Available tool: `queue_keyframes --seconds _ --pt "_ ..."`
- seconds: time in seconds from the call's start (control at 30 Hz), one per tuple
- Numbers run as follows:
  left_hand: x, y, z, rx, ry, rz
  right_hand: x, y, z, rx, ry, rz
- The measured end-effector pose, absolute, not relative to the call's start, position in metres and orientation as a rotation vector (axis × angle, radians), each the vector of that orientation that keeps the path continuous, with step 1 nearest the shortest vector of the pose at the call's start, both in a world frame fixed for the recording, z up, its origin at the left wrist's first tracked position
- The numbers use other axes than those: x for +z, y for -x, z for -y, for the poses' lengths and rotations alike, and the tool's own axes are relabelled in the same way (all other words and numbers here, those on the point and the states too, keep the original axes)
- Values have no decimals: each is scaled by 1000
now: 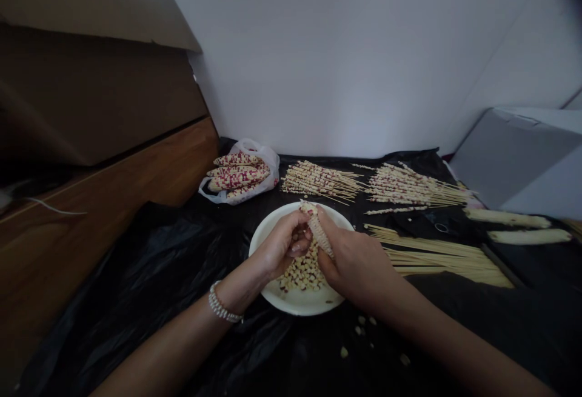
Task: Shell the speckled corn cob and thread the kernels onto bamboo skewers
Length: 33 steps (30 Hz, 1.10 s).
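Over a white bowl [297, 308] my right hand [357, 257] is wrapped round a corn cob [321, 236]. Most of the visible cob is bare, with some kernels left at its upper end. My left hand [282, 244] is beside the cob, its fingers curled near the upper part; whether they grip anything is hard to see. Loose cream and dark red kernels [302, 273] lie in the bowl beneath both hands.
A plastic bag [271, 163] holds speckled corn cobs [239, 177]. Kernel-threaded sticks [318, 179] lie in two bundles behind the bowl. Bare sticks [445, 257] and stripped cobs [530, 237] are at right, on black plastic [182, 263]. Cardboard [100, 88] stands left.
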<state>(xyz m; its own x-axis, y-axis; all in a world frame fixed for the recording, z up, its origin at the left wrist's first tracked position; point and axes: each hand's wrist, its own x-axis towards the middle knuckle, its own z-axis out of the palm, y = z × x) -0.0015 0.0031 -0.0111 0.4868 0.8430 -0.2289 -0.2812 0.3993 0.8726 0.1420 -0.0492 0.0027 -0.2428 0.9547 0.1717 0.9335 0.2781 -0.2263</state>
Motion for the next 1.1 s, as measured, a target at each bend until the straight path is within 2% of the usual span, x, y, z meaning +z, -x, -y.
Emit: queue_keyframes --seconds 0.57,0.83,1.1 --pt "-9 2 -6 776 -738 -682 2 -136 52 10 1808 2336" --pt "-15 0 -2 810 -771 -743 3 -141 52 152 1707 2332" --pt "-9 1 -3 815 -772 -717 0 -139 51 -22 1798 2344"
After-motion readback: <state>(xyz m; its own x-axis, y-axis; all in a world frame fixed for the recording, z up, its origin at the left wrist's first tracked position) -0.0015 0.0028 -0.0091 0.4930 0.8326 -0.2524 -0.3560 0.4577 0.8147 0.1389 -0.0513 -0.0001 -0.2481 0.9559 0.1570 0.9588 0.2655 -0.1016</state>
